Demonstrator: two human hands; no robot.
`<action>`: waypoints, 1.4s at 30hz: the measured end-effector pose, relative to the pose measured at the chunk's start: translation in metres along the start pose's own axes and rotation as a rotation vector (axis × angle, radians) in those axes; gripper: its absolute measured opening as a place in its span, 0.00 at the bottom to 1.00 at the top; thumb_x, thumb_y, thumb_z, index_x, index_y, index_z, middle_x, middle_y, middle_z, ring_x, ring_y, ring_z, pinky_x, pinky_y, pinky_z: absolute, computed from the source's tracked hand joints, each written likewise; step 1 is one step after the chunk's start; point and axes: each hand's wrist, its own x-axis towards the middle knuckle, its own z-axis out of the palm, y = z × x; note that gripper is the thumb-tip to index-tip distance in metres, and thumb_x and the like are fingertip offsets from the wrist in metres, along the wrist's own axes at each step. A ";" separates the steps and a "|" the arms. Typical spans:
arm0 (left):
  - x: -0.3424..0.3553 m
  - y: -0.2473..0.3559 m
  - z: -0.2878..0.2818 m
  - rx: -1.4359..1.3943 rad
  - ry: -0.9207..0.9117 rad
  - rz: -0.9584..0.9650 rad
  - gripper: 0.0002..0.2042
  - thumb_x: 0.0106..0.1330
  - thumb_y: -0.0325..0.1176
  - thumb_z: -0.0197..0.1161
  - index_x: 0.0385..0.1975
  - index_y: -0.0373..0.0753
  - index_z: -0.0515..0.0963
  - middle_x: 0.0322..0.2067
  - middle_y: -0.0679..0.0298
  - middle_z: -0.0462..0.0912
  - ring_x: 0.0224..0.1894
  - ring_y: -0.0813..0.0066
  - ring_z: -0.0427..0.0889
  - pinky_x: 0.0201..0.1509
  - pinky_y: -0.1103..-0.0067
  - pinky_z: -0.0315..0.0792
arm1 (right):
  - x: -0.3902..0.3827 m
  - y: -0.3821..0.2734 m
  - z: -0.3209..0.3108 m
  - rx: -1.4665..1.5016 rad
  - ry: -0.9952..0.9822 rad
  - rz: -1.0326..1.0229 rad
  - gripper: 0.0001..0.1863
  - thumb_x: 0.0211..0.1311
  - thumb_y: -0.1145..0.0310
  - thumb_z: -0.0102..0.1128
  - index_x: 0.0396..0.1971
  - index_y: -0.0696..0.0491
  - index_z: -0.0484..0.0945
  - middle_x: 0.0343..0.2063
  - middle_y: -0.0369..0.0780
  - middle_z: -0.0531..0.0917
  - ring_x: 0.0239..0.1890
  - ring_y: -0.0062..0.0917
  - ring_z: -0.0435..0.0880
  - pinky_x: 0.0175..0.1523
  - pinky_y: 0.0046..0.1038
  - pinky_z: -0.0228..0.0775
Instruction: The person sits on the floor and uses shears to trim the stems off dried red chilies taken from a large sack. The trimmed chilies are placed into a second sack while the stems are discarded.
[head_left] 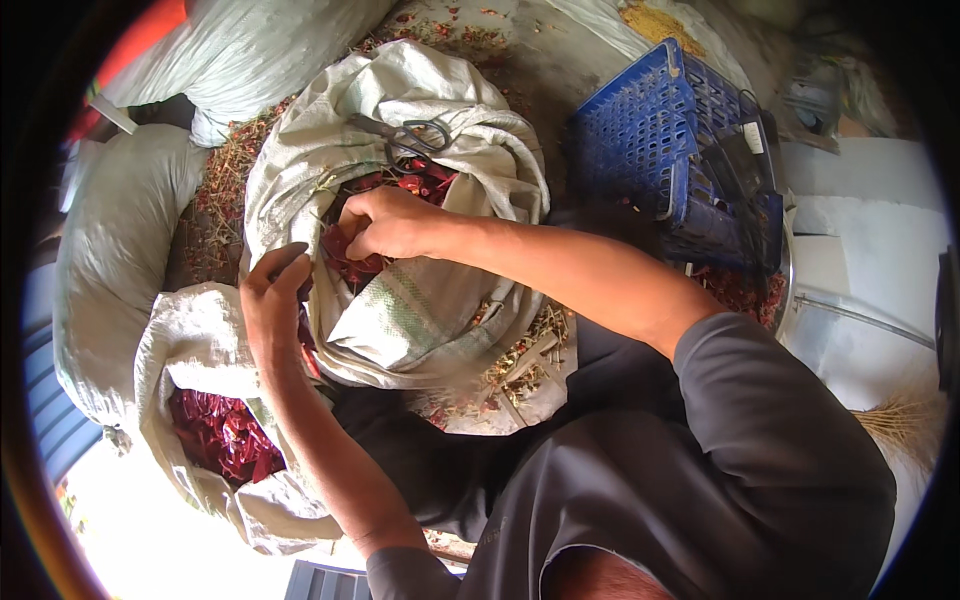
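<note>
In front of me stands a rolled-down white woven sack [400,85] with dried red chilies [428,183] inside. Over its opening, my right hand [388,222] is closed in a pinch, with a dried red chili [337,243] at its fingertips. My left hand [272,290] is at the sack's left rim with curled fingers; something dark is by its fingertips, too unclear to name. A pair of scissors [415,142] with dark handles lies on the far folds of the sack. Below my left hand, a smaller white sack [185,340] holds dark red chili pieces [228,435].
A blue perforated plastic basket [640,130] stands tilted at the right, with more red chilies [725,285] below it. Full white sacks [115,260] line the left side. Stems and chili scraps [225,205] litter the floor. A straw broom [895,420] is at the far right.
</note>
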 end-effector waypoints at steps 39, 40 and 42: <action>-0.024 0.012 0.022 -0.417 0.006 0.122 0.04 0.65 0.27 0.63 0.36 0.34 0.79 0.23 0.71 0.77 0.21 0.89 0.68 0.25 0.89 0.61 | 0.048 -0.074 -0.060 0.629 0.646 -0.138 0.18 0.66 0.67 0.50 0.14 0.54 0.69 0.13 0.35 0.73 0.12 0.19 0.71 0.15 0.24 0.62; -0.026 -0.001 0.014 -0.474 0.008 0.149 0.04 0.66 0.27 0.62 0.37 0.35 0.78 0.24 0.71 0.77 0.21 0.89 0.68 0.26 0.89 0.62 | 0.045 -0.079 -0.061 0.550 0.641 -0.291 0.19 0.67 0.65 0.50 0.16 0.54 0.71 0.16 0.36 0.75 0.12 0.18 0.70 0.14 0.24 0.62; -0.023 -0.011 0.004 -0.561 0.023 0.177 0.04 0.69 0.29 0.60 0.39 0.37 0.78 0.26 0.71 0.78 0.24 0.88 0.69 0.27 0.88 0.63 | 0.051 -0.053 -0.050 -0.055 0.477 -0.215 0.14 0.63 0.63 0.56 0.20 0.54 0.75 0.17 0.40 0.79 0.16 0.23 0.77 0.20 0.28 0.67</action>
